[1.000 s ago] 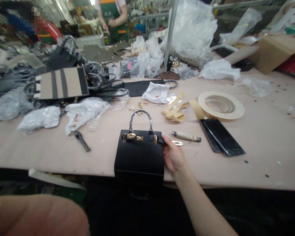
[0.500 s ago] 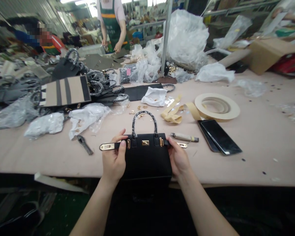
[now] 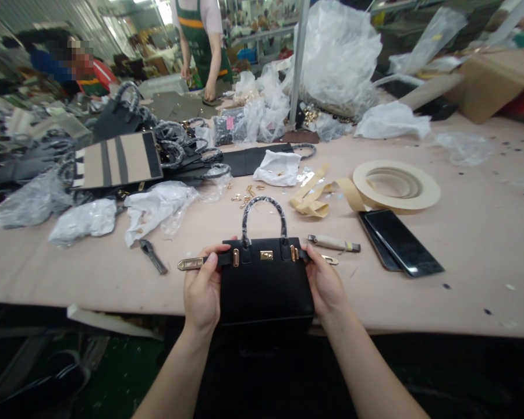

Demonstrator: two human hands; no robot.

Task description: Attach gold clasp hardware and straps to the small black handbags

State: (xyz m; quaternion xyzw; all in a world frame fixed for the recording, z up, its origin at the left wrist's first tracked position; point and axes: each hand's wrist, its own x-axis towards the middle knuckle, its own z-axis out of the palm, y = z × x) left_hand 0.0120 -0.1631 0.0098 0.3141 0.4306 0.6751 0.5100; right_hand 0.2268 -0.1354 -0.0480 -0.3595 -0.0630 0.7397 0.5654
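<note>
A small black handbag (image 3: 266, 291) stands upright at the table's front edge, its handle (image 3: 264, 201) wrapped in clear film. Gold hardware and a gold turn-lock plate (image 3: 266, 255) show near its top. My left hand (image 3: 203, 285) is closed on the bag's left strap (image 3: 216, 259), thumb on top; the strap's gold-plated end (image 3: 190, 264) sticks out to the left. On the other side my right hand (image 3: 325, 279) pinches the right strap (image 3: 303, 254), whose gold tip (image 3: 330, 260) pokes out beyond the fingers. The bag's underside is hidden.
Right of the bag lie a grey-handled tool (image 3: 334, 243), two stacked phones (image 3: 404, 241) and a tape roll (image 3: 428, 186). Small gold fittings (image 3: 247, 195) lie behind it. A dark tool (image 3: 152, 256) rests at left. Bags in plastic (image 3: 117, 160) are piled behind; a co-worker (image 3: 201, 46) stands across.
My view has shifted slightly, so the bag sits a little further right. The left strap now stretches out further between the bag and my left hand. The co-worker's hand has moved down.
</note>
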